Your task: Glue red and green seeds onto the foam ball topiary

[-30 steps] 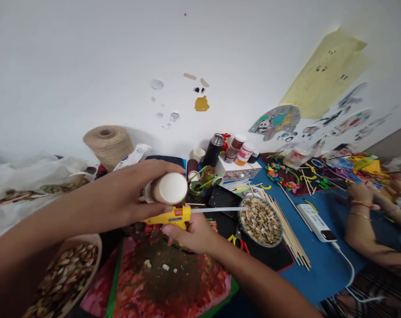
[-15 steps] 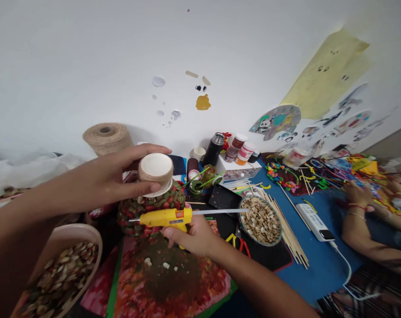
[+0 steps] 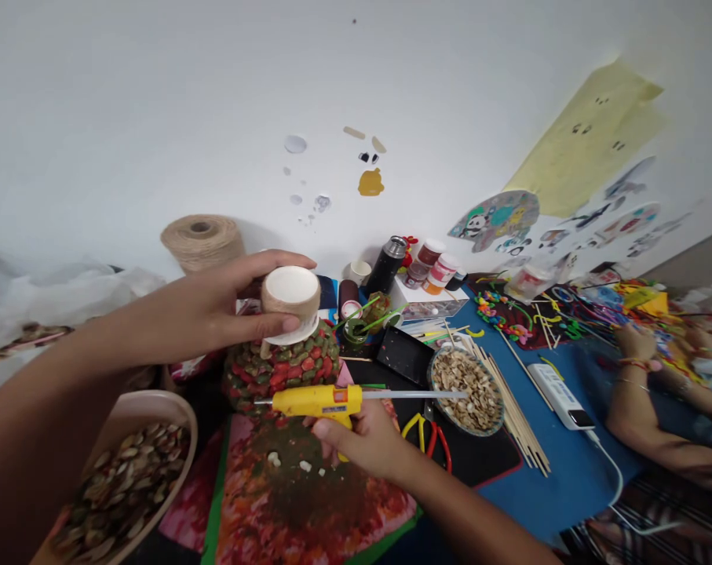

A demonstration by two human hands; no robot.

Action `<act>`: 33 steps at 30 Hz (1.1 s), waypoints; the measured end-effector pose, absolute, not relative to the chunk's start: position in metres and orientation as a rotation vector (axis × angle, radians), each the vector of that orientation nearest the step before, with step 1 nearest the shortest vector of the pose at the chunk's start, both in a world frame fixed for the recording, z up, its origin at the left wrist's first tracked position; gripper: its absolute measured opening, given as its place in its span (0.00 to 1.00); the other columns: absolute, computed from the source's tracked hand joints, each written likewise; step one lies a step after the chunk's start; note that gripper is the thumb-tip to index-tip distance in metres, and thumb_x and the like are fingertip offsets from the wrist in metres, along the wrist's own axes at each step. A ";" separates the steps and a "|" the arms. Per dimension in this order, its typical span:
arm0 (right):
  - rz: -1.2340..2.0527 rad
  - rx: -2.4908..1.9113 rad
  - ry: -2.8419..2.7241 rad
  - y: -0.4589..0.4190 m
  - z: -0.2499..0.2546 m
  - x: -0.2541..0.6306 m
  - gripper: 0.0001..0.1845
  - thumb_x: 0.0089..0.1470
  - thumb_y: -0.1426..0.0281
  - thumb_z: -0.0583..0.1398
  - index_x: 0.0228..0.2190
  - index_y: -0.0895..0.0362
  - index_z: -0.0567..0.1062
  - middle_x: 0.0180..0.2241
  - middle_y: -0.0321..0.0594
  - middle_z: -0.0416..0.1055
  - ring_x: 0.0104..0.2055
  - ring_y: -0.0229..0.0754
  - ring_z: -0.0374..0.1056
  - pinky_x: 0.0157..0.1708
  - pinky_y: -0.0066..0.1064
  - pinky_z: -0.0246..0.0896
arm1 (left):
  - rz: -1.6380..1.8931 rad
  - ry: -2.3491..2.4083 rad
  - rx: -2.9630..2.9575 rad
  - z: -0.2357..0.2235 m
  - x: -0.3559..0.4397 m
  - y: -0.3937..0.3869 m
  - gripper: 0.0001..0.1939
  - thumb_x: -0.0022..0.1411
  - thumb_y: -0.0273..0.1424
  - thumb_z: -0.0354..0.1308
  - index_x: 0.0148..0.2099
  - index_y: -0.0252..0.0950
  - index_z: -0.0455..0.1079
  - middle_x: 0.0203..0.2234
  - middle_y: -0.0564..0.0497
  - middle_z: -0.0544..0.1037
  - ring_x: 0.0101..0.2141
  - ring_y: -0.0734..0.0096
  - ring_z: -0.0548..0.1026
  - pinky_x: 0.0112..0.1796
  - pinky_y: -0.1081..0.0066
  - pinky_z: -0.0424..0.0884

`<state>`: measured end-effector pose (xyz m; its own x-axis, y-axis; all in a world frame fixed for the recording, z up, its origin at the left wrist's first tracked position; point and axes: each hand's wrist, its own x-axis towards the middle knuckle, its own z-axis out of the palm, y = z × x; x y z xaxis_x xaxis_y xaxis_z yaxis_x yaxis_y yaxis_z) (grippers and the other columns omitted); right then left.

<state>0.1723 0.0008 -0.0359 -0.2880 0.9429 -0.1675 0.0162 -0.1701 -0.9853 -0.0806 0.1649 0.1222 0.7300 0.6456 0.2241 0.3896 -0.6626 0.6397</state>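
My left hand (image 3: 246,302) grips a small white cup wrapped in twine (image 3: 292,294), fingers behind it and thumb on its front. The cup sits at the top of a rounded piece covered in red and green shells (image 3: 290,365); whether it rests fully on it I cannot tell. Closed round the handle of a yellow glue gun (image 3: 317,400) is my right hand (image 3: 367,439). The nozzle points left, in front of the shell-covered piece, and a clear glue stick (image 3: 414,395) juts from the back. Below lies a paint-stained sheet (image 3: 308,510) with white bits.
A tub of shells (image 3: 191,428) stands at the lower left, a bowl of pale shells (image 3: 500,416) at the right. Around are a twine spool (image 3: 206,247), black flask (image 3: 385,267), pliers (image 3: 441,447), wooden sticks (image 3: 517,416) and a power strip (image 3: 559,396). Another person's arm (image 3: 638,400) is far right.
The whole scene has shifted slightly right in view. The glue gun sits a little lower relative to the shell-covered piece. Both hands keep their holds.
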 end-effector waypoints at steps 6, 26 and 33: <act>1.433 -1.209 -1.329 -0.004 -0.024 0.170 0.42 0.60 0.29 0.69 0.48 0.55 0.86 0.34 0.37 0.77 0.23 0.35 0.64 0.24 0.28 0.67 | 0.568 0.794 2.318 0.119 -0.076 0.166 0.36 0.70 0.59 0.66 0.73 0.50 0.71 0.56 0.50 0.87 0.52 0.48 0.83 0.47 0.59 0.77; 0.531 -1.444 -1.971 -0.007 0.027 0.157 0.23 0.80 0.53 0.58 0.49 0.52 0.89 0.38 0.45 0.89 0.36 0.51 0.83 0.41 0.38 0.79 | 0.566 0.660 2.312 0.125 -0.071 0.163 0.37 0.68 0.58 0.65 0.70 0.44 0.72 0.49 0.47 0.87 0.43 0.53 0.83 0.44 0.61 0.76; 0.409 -1.471 -2.008 -0.002 0.021 0.157 0.24 0.82 0.52 0.57 0.50 0.52 0.88 0.40 0.45 0.90 0.41 0.52 0.86 0.46 0.36 0.80 | 0.546 0.652 2.310 0.123 -0.074 0.163 0.36 0.69 0.57 0.66 0.70 0.44 0.72 0.50 0.46 0.88 0.45 0.53 0.84 0.45 0.61 0.76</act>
<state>0.1570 -0.0016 0.0212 -0.1970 0.9364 0.2903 0.7483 0.3349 -0.5726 -0.0736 0.1633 0.1227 0.7879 0.5813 0.2033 0.3024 -0.6528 0.6945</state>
